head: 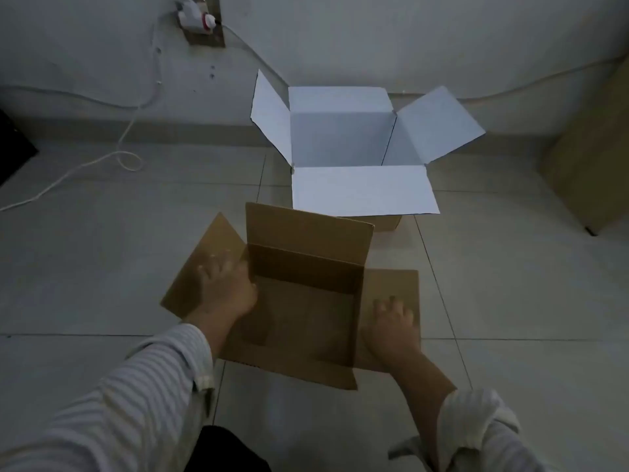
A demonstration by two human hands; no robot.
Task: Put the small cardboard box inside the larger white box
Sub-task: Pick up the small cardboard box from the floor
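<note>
A small brown cardboard box sits on the tiled floor in front of me, its four flaps open. My left hand lies on the box's left flap at the left wall, fingers spread. My right hand rests flat on the right flap. The larger white box stands just beyond the brown box against the wall, open, with all four white flaps folded outward. Its near flap reaches almost to the brown box's far flap. The white box's inside looks empty.
A white cable runs from a wall socket down across the floor at the left. A dark object sits at the far left edge. Brown furniture or a carton stands at the right.
</note>
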